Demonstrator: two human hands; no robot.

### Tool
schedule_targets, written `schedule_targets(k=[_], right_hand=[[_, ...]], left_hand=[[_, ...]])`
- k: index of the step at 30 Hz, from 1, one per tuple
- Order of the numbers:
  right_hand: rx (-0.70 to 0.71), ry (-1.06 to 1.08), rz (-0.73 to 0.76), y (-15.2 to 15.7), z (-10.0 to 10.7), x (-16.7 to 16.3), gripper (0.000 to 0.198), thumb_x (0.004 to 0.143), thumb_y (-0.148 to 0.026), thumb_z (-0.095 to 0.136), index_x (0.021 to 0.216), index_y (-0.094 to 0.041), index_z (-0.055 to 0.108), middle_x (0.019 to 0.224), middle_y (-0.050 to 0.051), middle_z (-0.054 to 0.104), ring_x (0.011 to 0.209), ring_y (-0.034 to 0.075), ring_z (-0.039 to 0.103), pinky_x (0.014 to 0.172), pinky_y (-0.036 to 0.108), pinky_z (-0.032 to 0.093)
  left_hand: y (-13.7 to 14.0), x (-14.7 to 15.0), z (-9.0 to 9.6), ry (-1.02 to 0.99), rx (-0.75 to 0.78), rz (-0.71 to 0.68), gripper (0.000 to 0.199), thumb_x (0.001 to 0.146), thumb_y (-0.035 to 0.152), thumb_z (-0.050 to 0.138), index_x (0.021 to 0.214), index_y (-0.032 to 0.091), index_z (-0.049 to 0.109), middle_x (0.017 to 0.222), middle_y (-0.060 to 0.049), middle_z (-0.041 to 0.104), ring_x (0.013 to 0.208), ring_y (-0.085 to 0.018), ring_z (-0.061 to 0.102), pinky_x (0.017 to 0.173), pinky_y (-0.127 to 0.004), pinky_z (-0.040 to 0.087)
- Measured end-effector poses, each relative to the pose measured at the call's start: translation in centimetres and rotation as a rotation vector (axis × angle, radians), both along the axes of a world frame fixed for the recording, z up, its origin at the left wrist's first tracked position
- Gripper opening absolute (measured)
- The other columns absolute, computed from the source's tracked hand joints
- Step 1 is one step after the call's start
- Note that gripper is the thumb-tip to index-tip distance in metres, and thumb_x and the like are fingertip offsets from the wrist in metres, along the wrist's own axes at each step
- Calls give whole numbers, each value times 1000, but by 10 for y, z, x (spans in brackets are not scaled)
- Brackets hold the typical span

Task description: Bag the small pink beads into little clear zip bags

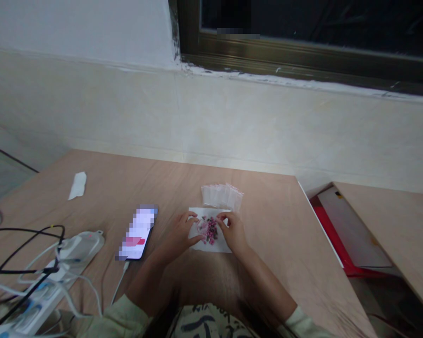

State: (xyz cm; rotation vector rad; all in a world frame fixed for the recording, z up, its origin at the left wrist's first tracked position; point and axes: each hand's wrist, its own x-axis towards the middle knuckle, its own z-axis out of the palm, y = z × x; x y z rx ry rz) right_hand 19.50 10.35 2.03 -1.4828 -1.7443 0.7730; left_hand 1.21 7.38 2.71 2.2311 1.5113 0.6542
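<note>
A pile of small pink and dark bead-like pieces (210, 230) lies on a white sheet of paper (216, 249). My left hand (182, 233) rests at the paper's left edge, its thumb and fingers apart beside the pile; something pale pink and see-through shows near its fingertips, too blurred to name. On the other side, my right hand (235, 234) bends over the paper with thumb and forefinger pressed together at the pile's upper right. Whatever is in that pinch is too small to make out. Just beyond the paper, several clear plastic zip bags (220, 196) overlap in a fan.
To the left lies a lit phone (139, 232) with a white charging cable (120, 281). A power strip (74, 253) with tangled cords occupies the near left. A white paper scrap (78, 185) sits farther back. Right of the table edge is a red item (329, 234) in a gap.
</note>
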Motion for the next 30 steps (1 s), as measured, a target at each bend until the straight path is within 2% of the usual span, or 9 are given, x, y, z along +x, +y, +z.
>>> schedule_targets(k=[2, 4, 6, 9, 13, 18, 24, 30], right_hand=[[19, 51, 84, -6, 14, -6, 11, 72, -24, 52, 74, -17, 61, 71, 3, 56, 72, 15, 50, 69, 27, 38], [21, 71, 115, -7, 17, -10, 13, 72, -25, 52, 78, -18, 61, 72, 2, 56, 73, 14, 50, 70, 27, 38], [23, 43, 59, -5, 9, -9, 15, 72, -23, 51, 83, -17, 60, 74, 3, 56, 75, 15, 50, 71, 28, 38], [26, -92, -28, 5, -15, -1, 15, 70, -18, 51, 81, -16, 60, 78, 5, 56, 79, 17, 50, 74, 30, 38], [-40, -225, 35, 14, -38, 4, 13, 71, -17, 50, 77, -14, 61, 79, 7, 57, 77, 16, 51, 71, 27, 39], [-63, -262, 80, 14, -40, 1, 9, 69, -15, 52, 67, -14, 61, 74, 6, 57, 74, 16, 51, 69, 27, 38], [-42, -191, 102, 7, -42, 9, 8, 69, -15, 53, 70, -13, 60, 73, 5, 57, 72, 15, 50, 67, 26, 39], [-72, -157, 110, 2, -42, 15, 10, 66, -8, 51, 67, -13, 60, 70, 5, 56, 69, 14, 50, 65, 26, 40]], left_hand=[[1, 1, 0, -5, -10, -1, 35, 66, 30, 61, 97, 17, 51, 106, -8, 48, 99, -24, 45, 86, -40, 38], [2, 3, 0, -15, -14, 0, 33, 67, 30, 60, 95, 16, 52, 106, -8, 48, 99, -23, 45, 86, -39, 38], [2, 3, 1, -13, -7, 6, 33, 67, 29, 60, 96, 16, 51, 106, -8, 48, 99, -23, 45, 86, -38, 38], [3, 2, 0, 7, 10, 11, 35, 66, 29, 62, 96, 15, 52, 105, -8, 48, 98, -23, 46, 86, -39, 38], [3, 0, -5, 10, 12, 7, 36, 65, 31, 62, 96, 16, 51, 106, -8, 47, 99, -23, 46, 86, -39, 38], [4, -3, -6, -3, 18, 16, 36, 65, 32, 62, 97, 18, 52, 106, -8, 48, 97, -23, 47, 85, -40, 38], [2, -4, -3, -24, 29, 14, 36, 66, 32, 62, 98, 18, 51, 106, -8, 47, 100, -23, 44, 86, -40, 37], [2, -2, -2, -16, 7, 18, 36, 66, 31, 62, 97, 17, 52, 106, -9, 47, 100, -23, 45, 86, -40, 38]])
